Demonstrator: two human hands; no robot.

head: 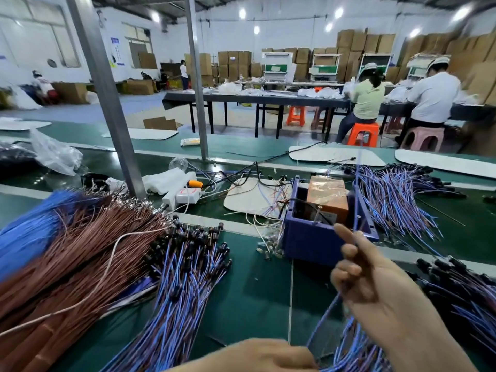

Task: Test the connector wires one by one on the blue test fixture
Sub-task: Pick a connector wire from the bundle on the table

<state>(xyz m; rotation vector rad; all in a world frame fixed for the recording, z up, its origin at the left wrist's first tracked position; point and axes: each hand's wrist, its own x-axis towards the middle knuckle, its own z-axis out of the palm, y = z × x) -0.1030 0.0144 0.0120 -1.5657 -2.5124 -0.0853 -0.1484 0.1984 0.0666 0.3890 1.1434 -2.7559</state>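
We face a green bench (263,299) in a bright workshop stacked with cardboard boxes (233,64). Thin blue-violet wires (185,280) with black plug ends lie in loose heaps on both sides; coppery brown strands (80,251) fan out at left. The boxy blue fixture (308,244) stands mid-bench. Our right hand (375,285), just before it, pinches one wire (326,319) in a curled grip. Our left hand (241,355) is cut off at the bottom edge; its grip we cannot tell.
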